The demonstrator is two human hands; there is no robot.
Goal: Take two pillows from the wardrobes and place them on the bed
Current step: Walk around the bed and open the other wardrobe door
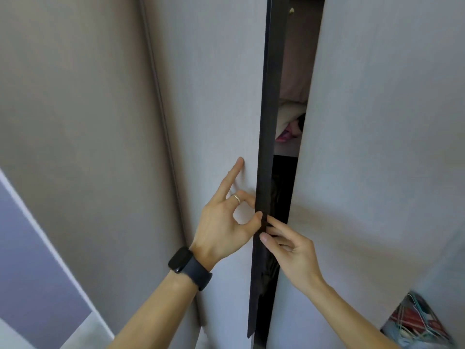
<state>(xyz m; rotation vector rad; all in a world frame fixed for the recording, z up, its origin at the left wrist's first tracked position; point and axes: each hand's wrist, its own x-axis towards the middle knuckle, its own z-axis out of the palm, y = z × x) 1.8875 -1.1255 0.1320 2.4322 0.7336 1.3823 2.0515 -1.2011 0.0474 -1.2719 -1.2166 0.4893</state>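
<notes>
Pillows point(289, 114) tucked on a wardrobe shelf, glimpsed as pale, soft shapes through the narrow gap between two grey doors; exact count impossible to tell, with something pink lying just below them. No bed in view. Below the shelf, a dark compartment, contents too dim to make out.

Left door point(214, 109) swung slightly ajar, its dark edge strip point(264, 147) turned toward the camera. Right door point(377, 122) apparently close to shut, its edge bounding the gap on the other side.

Left hand point(226, 222) set against the left door's face, forefinger stretched upward flat on the panel, thumb and another finger curled to the dark edge, pinching it lightly, probably to steady the door while it swings. A ring on one finger, a black watch point(188, 265) on the wrist.

Right hand point(292, 245) reaching into the gap from the right, fingertips hooked onto the same dark edge just below the left thumb, loosely bent rather than clenched, likely for drawing the door wider.

Judged stage: early, wardrobe barely open, pillows untouched.

Lower right corner: a tangle of coloured hangers point(415, 321), blurred.
</notes>
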